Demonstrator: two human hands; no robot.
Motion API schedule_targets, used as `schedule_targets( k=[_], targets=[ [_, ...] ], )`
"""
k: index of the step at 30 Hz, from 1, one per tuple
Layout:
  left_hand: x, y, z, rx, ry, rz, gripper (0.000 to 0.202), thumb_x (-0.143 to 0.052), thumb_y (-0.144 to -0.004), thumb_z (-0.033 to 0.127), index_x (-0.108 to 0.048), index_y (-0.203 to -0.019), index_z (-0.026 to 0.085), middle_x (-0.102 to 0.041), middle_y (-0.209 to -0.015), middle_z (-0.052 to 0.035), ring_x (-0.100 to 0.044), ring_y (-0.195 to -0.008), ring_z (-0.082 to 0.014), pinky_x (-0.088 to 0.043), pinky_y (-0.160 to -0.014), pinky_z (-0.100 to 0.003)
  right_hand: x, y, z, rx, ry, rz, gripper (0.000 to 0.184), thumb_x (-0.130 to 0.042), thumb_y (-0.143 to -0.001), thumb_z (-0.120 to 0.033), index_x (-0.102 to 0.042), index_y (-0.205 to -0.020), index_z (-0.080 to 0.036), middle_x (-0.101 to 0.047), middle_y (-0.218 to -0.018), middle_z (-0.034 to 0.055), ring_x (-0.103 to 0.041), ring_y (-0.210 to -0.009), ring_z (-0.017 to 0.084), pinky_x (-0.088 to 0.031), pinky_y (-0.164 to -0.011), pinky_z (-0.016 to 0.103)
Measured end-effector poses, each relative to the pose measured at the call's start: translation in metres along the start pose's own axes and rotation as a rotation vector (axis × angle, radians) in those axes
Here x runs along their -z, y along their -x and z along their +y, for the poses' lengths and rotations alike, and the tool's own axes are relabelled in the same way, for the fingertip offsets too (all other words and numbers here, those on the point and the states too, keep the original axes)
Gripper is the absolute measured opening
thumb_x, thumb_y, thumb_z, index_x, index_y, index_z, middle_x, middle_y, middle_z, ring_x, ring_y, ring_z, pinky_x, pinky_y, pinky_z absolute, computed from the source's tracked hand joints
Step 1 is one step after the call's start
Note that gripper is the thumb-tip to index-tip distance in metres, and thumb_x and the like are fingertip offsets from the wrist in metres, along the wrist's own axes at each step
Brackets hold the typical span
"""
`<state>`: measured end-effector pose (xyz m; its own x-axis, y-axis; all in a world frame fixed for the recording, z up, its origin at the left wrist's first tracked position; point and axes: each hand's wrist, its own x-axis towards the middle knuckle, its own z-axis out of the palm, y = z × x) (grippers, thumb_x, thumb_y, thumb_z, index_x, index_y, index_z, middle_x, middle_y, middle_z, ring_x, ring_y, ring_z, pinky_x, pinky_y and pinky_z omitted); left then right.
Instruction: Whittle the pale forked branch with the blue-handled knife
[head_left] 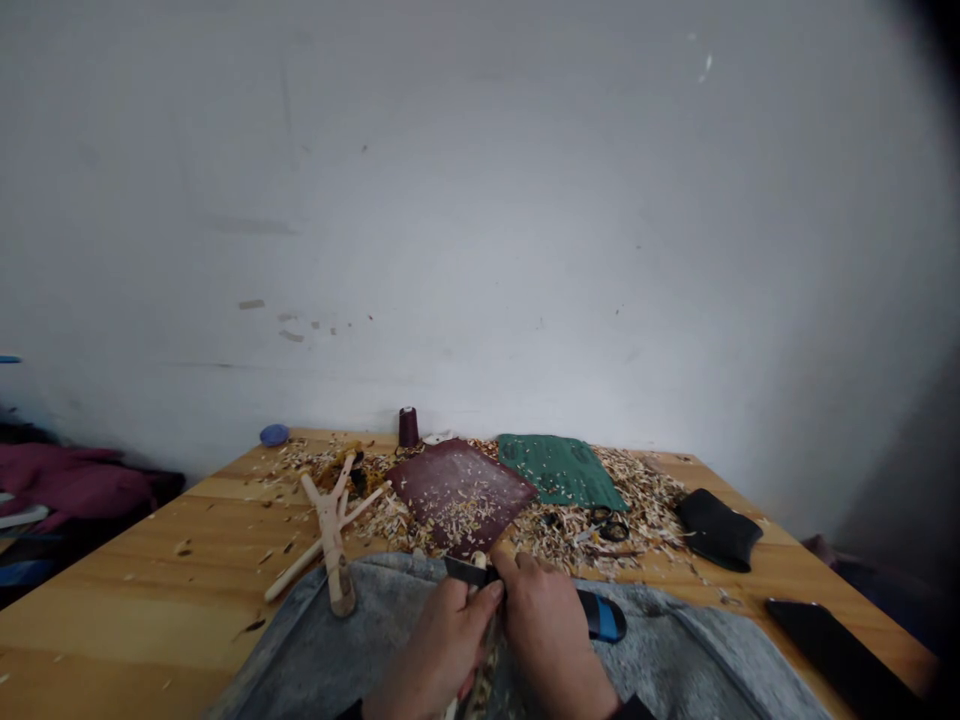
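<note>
My left hand (446,640) is closed around a pale wooden stick (480,562), its thumb beside the back of a knife. In my right hand (551,620) is that knife, gripped by its black and blue handle (606,616). The dark blade (463,571) lies across the stick near its far end. The lower part of the stick is mostly hidden between my hands. Grey cloth (315,665) spreads beneath both hands, with shavings on it. To the left, a peeled forked branch (330,525) rests partly on the cloth.
Wood shavings (645,490) cover the table's back. Among them lie maroon sandpaper (465,490), a green sheet (559,468) and scissors (611,528). A thread spool (408,428) stands by the wall. At right are a black curved piece (720,530) and a phone (840,650).
</note>
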<state>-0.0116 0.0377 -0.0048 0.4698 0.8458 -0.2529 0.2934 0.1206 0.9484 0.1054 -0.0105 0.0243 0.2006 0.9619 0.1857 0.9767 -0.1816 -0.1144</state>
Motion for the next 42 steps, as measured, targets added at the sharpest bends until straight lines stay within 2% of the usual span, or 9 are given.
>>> schedule_targets(
  k=[9,14,17,20,27,31,34,37,42],
  targets=[
    [-0.001,0.007,0.012,0.023,-0.07,0.063,0.038,-0.052,-0.083,0.057,-0.041,-0.068,0.024,-0.032,-0.041,0.0106,-0.03,-0.032,-0.008,-0.021,-0.031,-0.02,0.0,0.002,-0.007,-0.039,0.093,0.033,0.036,-0.042,-0.085,-0.005,-0.058,-0.112,-0.023,-0.066,-0.092,0.0098,-0.064,-0.087,0.025,-0.043,-0.072,0.032],
    [-0.003,0.014,0.022,0.017,-0.029,0.003,0.034,-0.045,-0.087,0.055,-0.042,-0.073,0.024,-0.034,-0.046,0.0107,-0.026,-0.031,-0.0069,-0.021,-0.029,-0.019,0.002,0.002,-0.008,-0.104,0.075,0.029,0.037,-0.038,-0.087,-0.005,-0.058,-0.113,-0.023,-0.067,-0.091,0.0092,-0.066,-0.085,0.025,-0.044,-0.069,0.032],
    [-0.004,0.011,0.019,0.009,-0.038,-0.015,0.031,-0.044,-0.087,0.052,-0.042,-0.075,0.024,-0.033,-0.044,0.0112,-0.025,-0.03,-0.0071,-0.021,-0.03,-0.02,0.003,0.002,-0.005,-0.105,0.019,0.01,0.036,-0.04,-0.086,-0.005,-0.059,-0.111,-0.024,-0.068,-0.09,0.0072,-0.066,-0.083,0.023,-0.041,-0.065,0.028],
    [-0.004,0.008,0.014,0.02,-0.059,-0.006,0.031,-0.05,-0.085,0.051,-0.041,-0.072,0.024,-0.031,-0.042,0.0116,-0.027,-0.031,-0.0074,-0.02,-0.031,-0.02,0.001,0.001,0.002,-0.03,-0.05,0.007,0.031,-0.046,-0.085,-0.008,-0.061,-0.104,-0.025,-0.068,-0.087,0.0039,-0.066,-0.079,0.02,-0.038,-0.062,0.025],
    [0.001,0.011,0.013,-0.099,-0.025,-0.101,0.032,-0.054,-0.08,0.052,-0.045,-0.072,0.022,-0.029,-0.039,0.0118,-0.025,-0.032,-0.0059,-0.019,-0.033,-0.02,-0.006,-0.001,0.011,0.077,-0.078,0.028,0.03,-0.049,-0.084,-0.012,-0.063,-0.105,-0.028,-0.068,-0.085,0.0012,-0.064,-0.075,0.017,-0.034,-0.061,0.024],
    [-0.001,0.01,0.015,-0.057,-0.01,-0.093,0.031,-0.055,-0.08,0.052,-0.047,-0.077,0.022,-0.029,-0.039,0.0126,-0.023,-0.031,-0.0064,-0.02,-0.033,-0.021,-0.002,-0.001,0.01,0.068,-0.06,0.033,0.028,-0.049,-0.084,-0.011,-0.064,-0.102,-0.027,-0.067,-0.085,0.0013,-0.064,-0.076,0.018,-0.034,-0.06,0.025],
    [-0.002,0.008,0.013,0.002,-0.039,-0.069,0.035,-0.053,-0.081,0.054,-0.044,-0.068,0.023,-0.029,-0.038,0.0114,-0.024,-0.031,-0.0068,-0.019,-0.034,-0.021,0.0,0.0,0.008,0.059,-0.045,0.035,0.032,-0.048,-0.084,-0.01,-0.063,-0.106,-0.028,-0.067,-0.087,0.0015,-0.064,-0.076,0.018,-0.035,-0.061,0.025],
    [-0.002,0.006,0.008,-0.005,-0.082,-0.061,0.042,-0.05,-0.082,0.059,-0.042,-0.062,0.023,-0.031,-0.036,0.0093,-0.026,-0.031,-0.0074,-0.018,-0.034,-0.022,0.001,0.002,0.005,0.048,-0.027,0.036,0.033,-0.047,-0.085,-0.009,-0.062,-0.109,-0.028,-0.067,-0.089,0.0029,-0.064,-0.079,0.019,-0.038,-0.064,0.025],
    [-0.001,0.008,0.009,-0.026,-0.061,-0.05,0.045,-0.049,-0.08,0.065,-0.046,-0.068,0.022,-0.031,-0.036,0.0104,-0.025,-0.03,-0.0071,-0.016,-0.033,-0.021,0.0,0.003,0.001,0.015,0.019,0.049,0.037,-0.045,-0.084,-0.005,-0.061,-0.111,-0.026,-0.066,-0.09,0.0053,-0.064,-0.084,0.022,-0.041,-0.069,0.028]
  ],
)
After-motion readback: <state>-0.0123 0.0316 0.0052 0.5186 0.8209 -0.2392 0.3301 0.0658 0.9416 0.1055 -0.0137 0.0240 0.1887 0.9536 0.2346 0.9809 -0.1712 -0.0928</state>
